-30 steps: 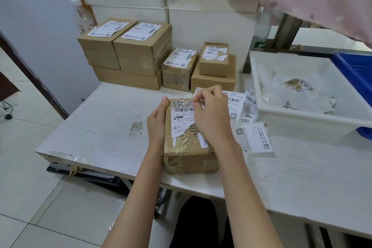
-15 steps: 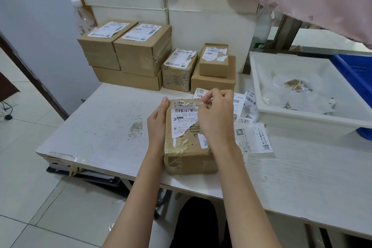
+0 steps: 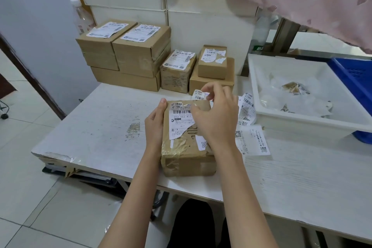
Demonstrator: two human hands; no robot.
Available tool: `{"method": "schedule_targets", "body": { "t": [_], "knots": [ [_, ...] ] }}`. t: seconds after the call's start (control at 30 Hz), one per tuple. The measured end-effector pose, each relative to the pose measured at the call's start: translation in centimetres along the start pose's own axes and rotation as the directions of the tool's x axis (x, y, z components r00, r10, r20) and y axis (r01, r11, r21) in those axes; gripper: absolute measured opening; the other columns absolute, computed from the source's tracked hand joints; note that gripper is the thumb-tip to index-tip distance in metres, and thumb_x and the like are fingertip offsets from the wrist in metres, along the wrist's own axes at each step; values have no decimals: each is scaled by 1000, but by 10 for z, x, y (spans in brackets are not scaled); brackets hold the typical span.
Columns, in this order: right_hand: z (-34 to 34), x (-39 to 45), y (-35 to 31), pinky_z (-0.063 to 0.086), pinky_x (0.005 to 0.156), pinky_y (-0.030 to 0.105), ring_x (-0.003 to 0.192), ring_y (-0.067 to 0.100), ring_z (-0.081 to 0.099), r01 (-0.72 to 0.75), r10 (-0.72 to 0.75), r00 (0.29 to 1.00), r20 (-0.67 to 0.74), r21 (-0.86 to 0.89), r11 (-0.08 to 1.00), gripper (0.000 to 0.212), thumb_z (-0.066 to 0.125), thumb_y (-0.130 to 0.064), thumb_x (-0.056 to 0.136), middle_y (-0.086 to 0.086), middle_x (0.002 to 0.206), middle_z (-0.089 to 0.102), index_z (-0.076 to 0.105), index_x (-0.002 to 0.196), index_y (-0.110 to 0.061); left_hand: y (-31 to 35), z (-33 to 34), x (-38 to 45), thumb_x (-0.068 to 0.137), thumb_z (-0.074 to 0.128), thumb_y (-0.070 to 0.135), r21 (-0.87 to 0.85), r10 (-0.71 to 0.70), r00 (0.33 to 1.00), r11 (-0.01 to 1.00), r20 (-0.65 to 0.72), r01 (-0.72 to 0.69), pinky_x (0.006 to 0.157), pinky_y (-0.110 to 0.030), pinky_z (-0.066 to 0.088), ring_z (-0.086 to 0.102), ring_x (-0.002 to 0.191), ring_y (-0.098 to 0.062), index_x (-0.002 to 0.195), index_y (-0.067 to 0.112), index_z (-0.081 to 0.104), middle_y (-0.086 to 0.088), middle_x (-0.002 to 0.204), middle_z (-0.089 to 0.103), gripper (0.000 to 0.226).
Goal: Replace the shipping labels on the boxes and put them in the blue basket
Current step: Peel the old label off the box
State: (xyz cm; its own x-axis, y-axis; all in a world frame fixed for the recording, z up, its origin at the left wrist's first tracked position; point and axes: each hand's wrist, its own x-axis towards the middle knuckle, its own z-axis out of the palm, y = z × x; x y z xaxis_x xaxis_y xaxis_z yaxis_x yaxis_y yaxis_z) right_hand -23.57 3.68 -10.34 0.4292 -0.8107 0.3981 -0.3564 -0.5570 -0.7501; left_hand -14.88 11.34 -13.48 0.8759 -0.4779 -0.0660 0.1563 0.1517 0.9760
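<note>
1. One taped cardboard box (image 3: 188, 145) lies on the white table (image 3: 96, 127), near its front edge, and serves as the landmark here. Behind it, against the wall, stand six more cardboard boxes (image 3: 141, 54), some stacked; four show paper labels on top.
2. Two trays sit to the right of the taped box: a white plastic bin (image 3: 302, 125) holding crumpled paper scraps, and beyond it the blue basket (image 3: 354, 80), of which only a perforated corner shows.
3. Several loose printed labels (image 3: 251, 141) lie flat on the table just right of the box.
4. The box is rectangular, brown, wrapped in glossy wrinkled tape. Its old label (image 3: 181, 121) is white, barcoded and torn raggedly along its lower and right edges.
5. The left hand (image 3: 156, 125) rests flat against the box's left side, fingers straight and together.
6. The right hand (image 3: 216, 115) hovers over the box's far right corner, thumb and fingertips pinching a small torn strip of label (image 3: 201, 94).
7. Compared with half a second earlier, the right hand has lifted and moved toward the far right, so more bare cardboard shows at the box's top corner; the left hand and box stay put.
</note>
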Motion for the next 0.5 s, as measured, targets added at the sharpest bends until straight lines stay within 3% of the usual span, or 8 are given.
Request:
{"method": "schedule_targets", "body": {
  "t": [0.1, 0.17, 0.3, 0.5],
  "knots": [
    [-1, -1, -3, 45, 89, 39, 94, 13, 42, -27, 26, 999, 23, 37, 999, 27, 66, -9, 81, -11, 68, 56, 57, 102, -23, 1, 0, -1, 100, 53, 33, -3, -6, 1000, 1000, 0, 6, 45, -13, 37, 45, 41, -1, 39, 28, 56, 12, 44, 50, 61],
    [-1, -3, -4, 44, 91, 41, 95, 12, 43, -13, 10, 999, 39, 61, 998, 26, 64, -7, 82, -13, 61, 54, 58, 104, -20, 2, 0, -2, 100, 53, 33, -1, -3, 1000, 1000, 4, 3, 45, -13, 37, 46, 41, -1, 39, 28, 56, 12, 44, 50, 61],
    [-3, -4, -6, 48, 82, 37, 91, 9, 45, 25, -30, 999, 41, 107, 994, 34, 61, -2, 77, -12, 65, 53, 55, 106, -20, 2, 1, -2, 100, 52, 34, 9, -4, 1000, 1000, 3, 4, 44, -13, 36, 44, 40, 0, 37, 29, 54, 12, 42, 49, 64],
    [-1, -3, -4, 37, 77, 30, 95, 14, 43, -34, 32, 999, -19, -90, 995, 28, 68, -24, 77, -14, 79, 60, 54, 101, -23, 2, 1, -2, 100, 52, 33, -1, 5, 1000, 1000, -6, -5, 44, -13, 37, 46, 41, -1, 47, 26, 58, 11, 44, 51, 54]
  ]
}}
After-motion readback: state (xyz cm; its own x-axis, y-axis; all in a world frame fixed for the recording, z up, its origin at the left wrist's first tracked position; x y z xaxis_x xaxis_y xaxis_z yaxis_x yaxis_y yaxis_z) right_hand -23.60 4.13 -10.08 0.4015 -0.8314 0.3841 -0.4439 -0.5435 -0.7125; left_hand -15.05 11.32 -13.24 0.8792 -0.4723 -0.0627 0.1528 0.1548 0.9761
